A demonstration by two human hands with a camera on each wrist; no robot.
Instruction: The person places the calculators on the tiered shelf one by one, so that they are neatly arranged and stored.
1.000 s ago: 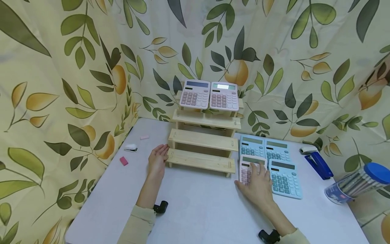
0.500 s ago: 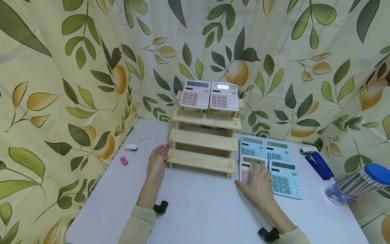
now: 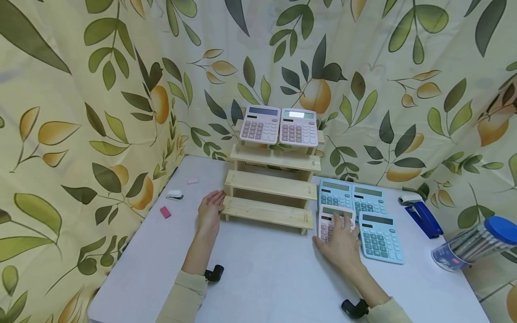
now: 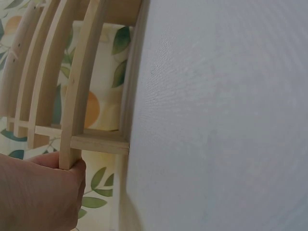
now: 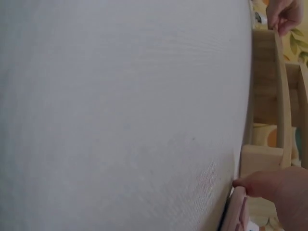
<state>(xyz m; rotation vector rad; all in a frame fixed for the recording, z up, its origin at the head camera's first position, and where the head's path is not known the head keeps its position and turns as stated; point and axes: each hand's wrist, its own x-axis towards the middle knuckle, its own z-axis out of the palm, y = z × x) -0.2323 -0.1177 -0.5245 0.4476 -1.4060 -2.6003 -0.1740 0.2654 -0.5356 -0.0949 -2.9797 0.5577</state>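
Observation:
A tiered wooden shelf (image 3: 270, 184) stands on the table in the head view. My left hand (image 3: 210, 211) pinches the left end of its lowest board (image 4: 72, 110), thumb on one face and fingers on the other. To the right of the shelf, my right hand (image 3: 342, 244) spans a pink calculator (image 3: 325, 227) lying on the table. The thumb is at the calculator's left edge in the right wrist view, and the fingers reach over its keys and display. Two more pink calculators (image 3: 259, 125) lean side by side on the top tier.
Several blue calculators (image 3: 381, 237) lie behind and right of the held one. Farther right are a blue stapler (image 3: 424, 219) and a tilted tub of pencils (image 3: 470, 244). On the left lie a small white stapler (image 3: 174, 194), a red eraser (image 3: 165, 212) and a pale pink block (image 3: 193, 181).

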